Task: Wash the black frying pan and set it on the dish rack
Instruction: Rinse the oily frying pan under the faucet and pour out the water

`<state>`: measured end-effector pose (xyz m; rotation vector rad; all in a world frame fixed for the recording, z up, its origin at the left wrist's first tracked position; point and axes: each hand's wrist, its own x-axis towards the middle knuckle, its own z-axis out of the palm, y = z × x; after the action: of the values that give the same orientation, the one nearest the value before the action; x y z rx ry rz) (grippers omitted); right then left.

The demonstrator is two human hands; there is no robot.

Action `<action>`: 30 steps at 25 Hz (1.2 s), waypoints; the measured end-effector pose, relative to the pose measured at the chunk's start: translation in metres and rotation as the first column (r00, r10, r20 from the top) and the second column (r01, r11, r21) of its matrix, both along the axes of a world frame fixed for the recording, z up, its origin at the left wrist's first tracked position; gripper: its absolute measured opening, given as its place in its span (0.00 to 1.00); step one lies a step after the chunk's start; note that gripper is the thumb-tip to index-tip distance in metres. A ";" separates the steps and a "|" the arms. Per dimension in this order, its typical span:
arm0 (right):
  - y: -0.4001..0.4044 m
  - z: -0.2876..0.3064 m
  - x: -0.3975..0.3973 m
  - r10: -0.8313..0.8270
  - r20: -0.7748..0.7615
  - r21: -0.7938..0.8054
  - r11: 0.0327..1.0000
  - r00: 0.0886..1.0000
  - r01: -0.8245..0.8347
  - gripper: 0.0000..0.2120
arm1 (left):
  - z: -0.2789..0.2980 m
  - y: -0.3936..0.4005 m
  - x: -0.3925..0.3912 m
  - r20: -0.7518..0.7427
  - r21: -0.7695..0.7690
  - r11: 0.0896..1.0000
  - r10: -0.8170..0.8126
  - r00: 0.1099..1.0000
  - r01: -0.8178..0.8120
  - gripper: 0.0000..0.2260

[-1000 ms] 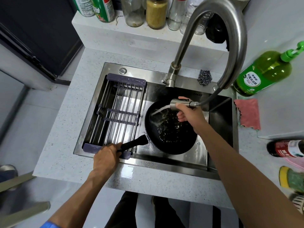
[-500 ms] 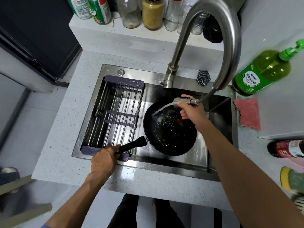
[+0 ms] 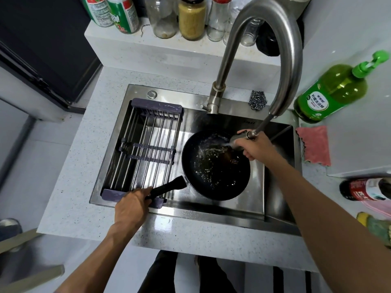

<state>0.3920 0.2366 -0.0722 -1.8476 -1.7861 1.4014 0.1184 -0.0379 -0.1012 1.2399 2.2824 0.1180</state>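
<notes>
The black frying pan point(image 3: 215, 168) sits in the steel sink point(image 3: 257, 187), wet inside, its handle pointing toward the lower left. My left hand point(image 3: 132, 205) grips the end of that handle over the near edge of the dish rack point(image 3: 146, 151). My right hand point(image 3: 255, 148) grips the pull-out spray head point(image 3: 240, 139) of the tap at the pan's far right rim. Water sprays leftward from it into the pan. The grey-purple rack spans the left half of the sink and holds nothing.
The tall curved tap point(image 3: 275, 49) arches over the sink. A steel scourer point(image 3: 257, 100) lies on the back rim. A green soap bottle point(image 3: 332, 92) and pink cloth point(image 3: 315, 145) lie on the right counter. Jars and bottles point(image 3: 191, 17) line the back ledge.
My right hand has shifted the spray head a little to the right, toward the pan's far right rim, and the spray now lands further in. The left hand keeps its grip on the handle.
</notes>
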 end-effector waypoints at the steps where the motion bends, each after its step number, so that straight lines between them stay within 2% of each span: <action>1: 0.001 0.000 0.006 0.030 0.028 -0.006 1.000 0.999 -0.030 0.10 | -0.001 0.000 0.000 0.006 0.004 1.000 0.000 1.000 0.000 0.15; 4: -0.001 -0.001 0.010 0.054 0.067 -0.030 0.998 0.996 -0.052 0.14 | -0.001 -0.001 -0.001 0.002 -0.013 1.000 0.007 1.000 -0.007 0.14; 11: -0.016 0.003 0.003 0.087 0.071 -0.021 0.996 0.994 -0.086 0.11 | -0.003 -0.002 -0.001 0.005 -0.017 1.000 0.014 1.000 -0.014 0.14; 14: -0.014 0.011 0.014 0.098 0.147 0.034 0.994 0.984 -0.104 0.09 | -0.005 -0.002 -0.001 0.003 -0.016 1.000 0.006 1.000 -0.006 0.14; 16: -0.023 0.019 0.018 0.144 0.165 0.012 0.989 0.976 -0.148 0.06 | -0.004 -0.001 -0.001 0.005 -0.010 1.000 0.019 1.000 -0.019 0.14; 18: -0.041 0.022 0.005 0.232 0.045 -0.055 0.972 0.972 -0.230 0.06 | -0.004 -0.001 -0.003 0.009 -0.007 1.000 0.024 1.000 -0.024 0.13; 20: -0.051 0.020 -0.024 0.219 -0.119 -0.083 0.970 0.968 -0.230 0.02 | -0.004 -0.002 -0.003 0.007 -0.023 1.000 0.012 1.000 -0.012 0.13; 22: -0.033 0.016 -0.047 0.137 -0.188 -0.039 0.988 0.973 -0.146 0.11 | -0.005 -0.001 -0.003 -0.006 -0.027 1.000 0.011 1.000 -0.011 0.14; 23: -0.020 0.016 -0.049 0.076 -0.165 -0.016 0.997 0.983 -0.079 0.12 | -0.006 -0.001 -0.003 -0.012 -0.022 1.000 0.011 1.000 -0.012 0.14; 25: 0.000 0.019 -0.032 -0.031 -0.051 0.039 0.999 0.998 0.033 0.05 | -0.006 0.000 -0.002 -0.015 -0.008 1.000 -0.001 1.000 0.001 0.14; 27: -0.006 0.019 -0.006 0.005 0.126 0.084 0.996 0.992 -0.016 0.05 | -0.006 -0.002 -0.001 -0.009 -0.002 1.000 -0.027 1.000 0.027 0.15; 28: -0.018 0.019 -0.002 0.072 0.154 0.048 0.996 0.985 -0.080 0.07 | -0.005 -0.002 -0.002 -0.009 -0.006 1.000 -0.029 1.000 0.029 0.15; 30: -0.039 0.016 -0.014 0.172 -0.006 -0.072 0.982 0.985 -0.172 0.08 | -0.005 -0.002 -0.003 -0.016 -0.007 1.000 -0.030 0.999 0.029 0.16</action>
<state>0.3778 0.1981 -0.0559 -1.7629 -1.9603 1.5458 0.1152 -0.0395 -0.1059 1.2748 2.2752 0.0897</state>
